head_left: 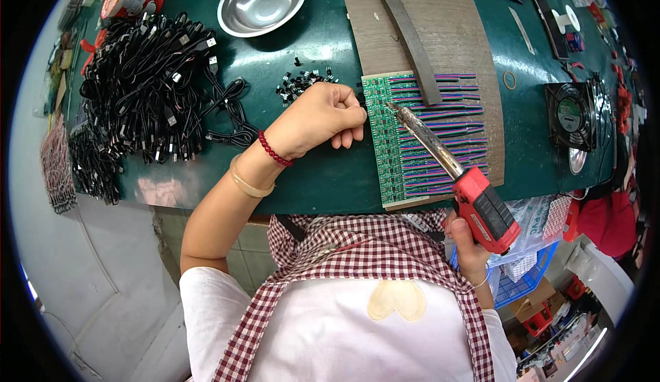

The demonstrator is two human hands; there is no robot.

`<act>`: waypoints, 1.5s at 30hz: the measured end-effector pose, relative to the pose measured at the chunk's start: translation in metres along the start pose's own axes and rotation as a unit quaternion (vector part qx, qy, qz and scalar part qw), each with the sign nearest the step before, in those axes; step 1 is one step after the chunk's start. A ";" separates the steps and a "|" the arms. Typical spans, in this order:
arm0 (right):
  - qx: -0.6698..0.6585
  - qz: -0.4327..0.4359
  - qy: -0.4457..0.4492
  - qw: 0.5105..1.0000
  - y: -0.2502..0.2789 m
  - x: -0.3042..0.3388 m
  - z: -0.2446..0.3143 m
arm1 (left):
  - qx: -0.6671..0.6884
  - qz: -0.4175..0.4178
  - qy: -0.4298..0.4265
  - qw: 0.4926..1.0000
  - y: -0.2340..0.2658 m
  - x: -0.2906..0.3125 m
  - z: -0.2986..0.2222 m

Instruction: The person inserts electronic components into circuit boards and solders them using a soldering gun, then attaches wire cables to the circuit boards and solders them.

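Observation:
My left hand is closed in a pinch at the left edge of a green circuit board panel; what its fingertips hold is hidden. Small dark bits show just beyond them at the board's edge. My right hand grips the red and black handle of a soldering iron. Its metal shaft slants up and left, and the tip is over the panel's upper part, close to my left fingers. Thin multicoloured wires run rightward from the panel. Beyond my left hand lies a pile of small black connectors.
The panel rests on a brown board, with a grey metal bar across panel and wires. Bundled black USB cables heap up at left. A steel bowl stands at the back, a small black fan at right.

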State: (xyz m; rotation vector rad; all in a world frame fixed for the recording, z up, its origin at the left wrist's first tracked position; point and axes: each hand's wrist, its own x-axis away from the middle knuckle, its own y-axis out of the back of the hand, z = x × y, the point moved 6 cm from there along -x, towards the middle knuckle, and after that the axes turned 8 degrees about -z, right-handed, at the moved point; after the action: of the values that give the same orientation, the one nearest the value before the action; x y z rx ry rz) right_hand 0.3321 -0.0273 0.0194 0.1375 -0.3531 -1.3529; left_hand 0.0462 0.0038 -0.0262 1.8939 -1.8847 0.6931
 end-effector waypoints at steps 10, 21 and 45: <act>-0.031 0.024 0.029 0.999 0.002 0.001 0.000 | -0.509 -0.317 -0.287 0.747 0.032 0.004 -0.053; -0.132 0.050 -0.031 0.989 -0.035 -0.018 0.049 | -0.032 -0.080 -0.111 0.990 -0.036 0.057 -0.031; -0.001 0.026 0.042 0.999 -0.017 -0.008 0.024 | -0.004 -0.045 -0.038 0.998 -0.011 0.023 0.002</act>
State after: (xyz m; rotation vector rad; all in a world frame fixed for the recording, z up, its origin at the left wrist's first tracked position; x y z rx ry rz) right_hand 0.3070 -0.0206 0.0352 0.1827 -0.2826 -1.2916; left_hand 0.0570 -0.0152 -0.0134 2.0137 -1.8316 0.5918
